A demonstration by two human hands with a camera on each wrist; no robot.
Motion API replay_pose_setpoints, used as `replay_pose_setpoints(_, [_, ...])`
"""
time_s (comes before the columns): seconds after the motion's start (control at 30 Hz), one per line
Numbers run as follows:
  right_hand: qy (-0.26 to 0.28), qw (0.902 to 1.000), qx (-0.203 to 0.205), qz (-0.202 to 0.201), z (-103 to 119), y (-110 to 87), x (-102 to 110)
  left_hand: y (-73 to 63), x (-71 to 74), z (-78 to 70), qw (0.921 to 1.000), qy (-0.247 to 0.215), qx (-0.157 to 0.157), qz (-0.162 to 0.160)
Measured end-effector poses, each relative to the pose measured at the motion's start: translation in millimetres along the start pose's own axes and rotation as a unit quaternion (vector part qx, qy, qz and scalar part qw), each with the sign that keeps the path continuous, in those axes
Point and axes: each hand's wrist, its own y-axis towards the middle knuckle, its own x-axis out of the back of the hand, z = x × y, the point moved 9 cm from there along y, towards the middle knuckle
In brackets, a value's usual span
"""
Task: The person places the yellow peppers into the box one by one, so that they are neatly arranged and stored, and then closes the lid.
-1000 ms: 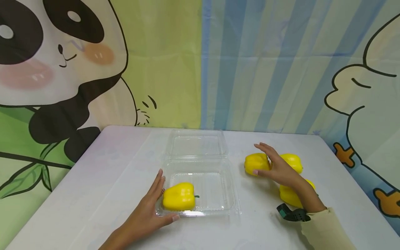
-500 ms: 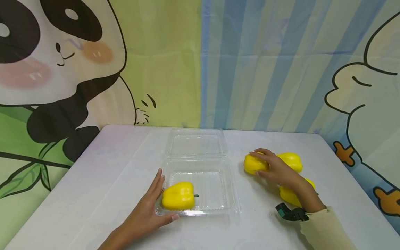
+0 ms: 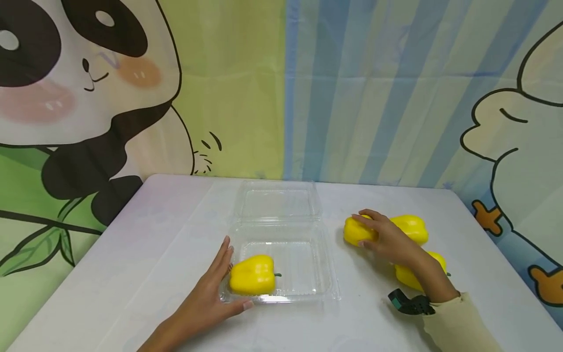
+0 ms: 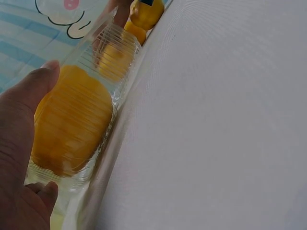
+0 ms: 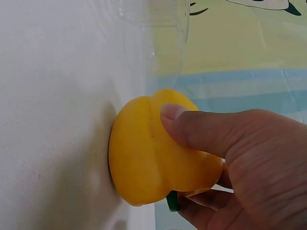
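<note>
My right hand [image 3: 393,239] grips a yellow bell pepper [image 3: 356,232] on the right of the table. In the right wrist view the thumb [image 5: 184,124] presses one side of this pepper, and its green stem [image 5: 172,201] points down by the fingers. The pepper appears to touch the white surface. My left hand [image 3: 208,300] rests against the near left corner of a clear plastic clamshell container [image 3: 303,264], fingers nearly straight along its side and thumb at the front. Inside that container, at the left, lies another yellow bell pepper [image 3: 252,275].
Two more yellow bell peppers lie at the right, one [image 3: 411,229] behind my right hand and one [image 3: 406,276] partly under the forearm. The container's lid [image 3: 279,200] lies flipped back toward the printed curtain [image 3: 246,98]. The white table [image 3: 132,274] ends at that curtain.
Over the past second my right hand has lowered and closed its fingers and thumb on the pepper. That pepper has stayed in place. My left hand has kept its position at the container.
</note>
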Motion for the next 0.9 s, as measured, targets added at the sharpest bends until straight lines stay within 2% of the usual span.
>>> replay_pose_setpoints(0.33, [-0.011,0.9992,0.023,-0.031,9.5,-3.1,9.2,0.7,-1.4,1.7,0.9998,-0.003,0.022,0.001])
replay_pose_setpoints(0.9, [-0.011,0.9952,0.067,-0.071,28.3,-3.8,18.2,1.6,-0.4,-1.3,1.0,0.004,-0.003,-0.003])
